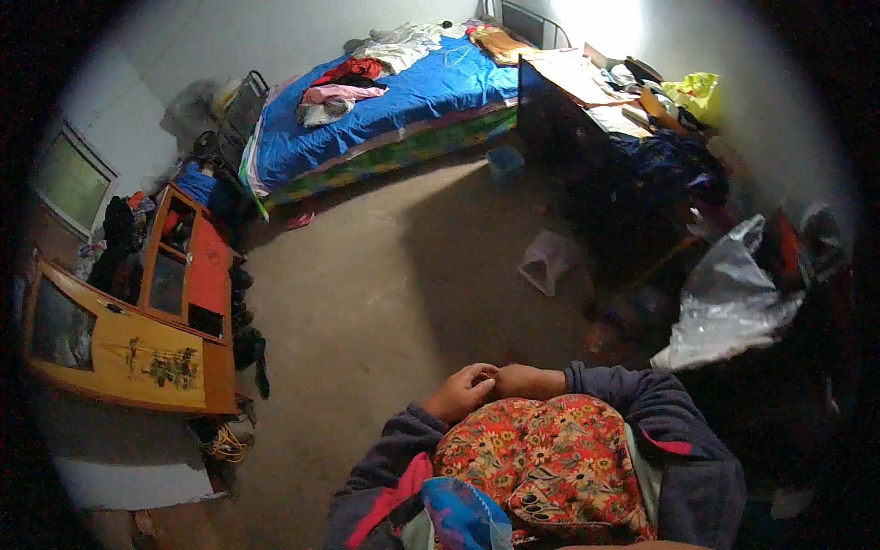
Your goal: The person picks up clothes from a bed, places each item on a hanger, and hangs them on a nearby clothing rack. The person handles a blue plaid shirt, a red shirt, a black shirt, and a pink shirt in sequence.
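My left hand (462, 393) and my right hand (512, 380) meet in front of my body, at the lower middle of the view. The fingers overlap, and whether something small lies between them is hidden. Grey sleeves with pink trim cover both arms. Just below the hands is red floral cloth (543, 447) over my front, with a blue and pink piece of material (464, 512) near its lower left.
A wooden cabinet (185, 337) stands at left. Across the room is a bed with a blue sheet (412, 117) and clothes. A cluttered table (564, 75), a small bin (505, 165) and plastic bags (729, 302) are at right; another bag (546, 258) lies on the floor.
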Demonstrator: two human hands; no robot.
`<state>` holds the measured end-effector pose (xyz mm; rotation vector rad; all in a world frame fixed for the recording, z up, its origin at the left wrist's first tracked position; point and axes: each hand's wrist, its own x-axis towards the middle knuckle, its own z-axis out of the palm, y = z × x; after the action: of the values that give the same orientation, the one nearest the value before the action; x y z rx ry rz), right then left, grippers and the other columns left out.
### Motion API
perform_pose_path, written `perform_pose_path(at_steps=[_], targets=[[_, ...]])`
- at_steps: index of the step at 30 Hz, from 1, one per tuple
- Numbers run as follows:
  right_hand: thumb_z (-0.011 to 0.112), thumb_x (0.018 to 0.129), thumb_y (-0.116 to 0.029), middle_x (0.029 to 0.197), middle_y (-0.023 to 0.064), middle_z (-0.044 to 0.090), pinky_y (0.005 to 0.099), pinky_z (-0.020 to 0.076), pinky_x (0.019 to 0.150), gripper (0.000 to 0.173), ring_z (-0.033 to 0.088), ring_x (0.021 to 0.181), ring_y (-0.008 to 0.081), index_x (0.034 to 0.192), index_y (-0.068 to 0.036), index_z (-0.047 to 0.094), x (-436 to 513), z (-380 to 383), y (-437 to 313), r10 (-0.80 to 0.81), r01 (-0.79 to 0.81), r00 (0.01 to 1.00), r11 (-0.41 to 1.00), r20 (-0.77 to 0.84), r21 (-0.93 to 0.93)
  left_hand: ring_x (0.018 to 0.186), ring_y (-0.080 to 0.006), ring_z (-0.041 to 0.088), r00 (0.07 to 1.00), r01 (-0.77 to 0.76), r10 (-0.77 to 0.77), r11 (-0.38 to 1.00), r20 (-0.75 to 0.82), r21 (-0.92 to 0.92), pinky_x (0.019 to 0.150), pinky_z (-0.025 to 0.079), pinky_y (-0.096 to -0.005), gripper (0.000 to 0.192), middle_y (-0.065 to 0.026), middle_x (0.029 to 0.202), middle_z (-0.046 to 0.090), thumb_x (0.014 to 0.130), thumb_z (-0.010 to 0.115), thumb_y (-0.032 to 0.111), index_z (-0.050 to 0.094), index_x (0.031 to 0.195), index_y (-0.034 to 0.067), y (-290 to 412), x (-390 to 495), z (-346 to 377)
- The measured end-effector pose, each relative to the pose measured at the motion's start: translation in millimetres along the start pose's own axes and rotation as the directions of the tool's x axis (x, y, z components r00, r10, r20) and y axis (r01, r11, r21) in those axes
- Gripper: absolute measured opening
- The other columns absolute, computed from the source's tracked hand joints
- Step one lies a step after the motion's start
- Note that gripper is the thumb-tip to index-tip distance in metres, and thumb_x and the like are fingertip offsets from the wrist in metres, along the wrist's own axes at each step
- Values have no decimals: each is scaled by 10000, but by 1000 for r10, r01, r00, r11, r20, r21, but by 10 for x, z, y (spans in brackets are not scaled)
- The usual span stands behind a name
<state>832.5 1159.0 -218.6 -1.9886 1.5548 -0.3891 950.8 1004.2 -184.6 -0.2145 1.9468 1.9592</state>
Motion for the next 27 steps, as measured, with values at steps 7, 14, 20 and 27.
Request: perform_pose_path(at_steps=[7, 14, 20, 27], targets=[[557, 749, -167, 705, 142, 604, 402, 484, 573, 145, 607, 680, 323, 770, -33, 606, 150, -1083, 1103, -86, 86, 996, 993, -2, -79, 1009, -175, 526, 982, -73, 76, 997, -175, 23, 871, 432, -317, 314, -102, 1078, 560, 908, 487, 175, 483, 1177, 12, 508, 1054, -609], [496, 827, -156, 887, 187, 605, 419, 502, 664, 214, 601, 820, 342, 901, 31, 570, 626, -1553, 2211, -122, 122, 982, 992, 144, 10, 975, -181, 549, 929, -18, 50, 996, -366, 91, 853, 441, -310, 322, -115, 1059, 573, 900, 497, 180, 489, 1177, 17, 957, 1691, -1280], [486, 870, -244, 915, 205, 609, 424, 502, 712, 309, 598, 879, 360, 967, 39, 564, 1048, -2168, 2969, 47, -60, 979, 996, 197, 60, 928, -152, 559, 879, 46, -63, 998, -472, -49, 826, 455, -294, 324, -84, 1058, 559, 915, 479, 192, 475, 1193, 25, 800, 2118, -2332], [504, 861, -295, 892, 218, 612, 425, 507, 705, 349, 610, 842, 364, 983, 27, 564, 1726, -3394, 3763, 24, -25, 1000, 999, -17, -32, 801, -130, 584, 844, 96, -97, 995, -527, -30, 748, 471, -279, 273, -66, 946, 599, 896, 505, 153, 517, 1131, 15, 1037, 2999, -3904]])
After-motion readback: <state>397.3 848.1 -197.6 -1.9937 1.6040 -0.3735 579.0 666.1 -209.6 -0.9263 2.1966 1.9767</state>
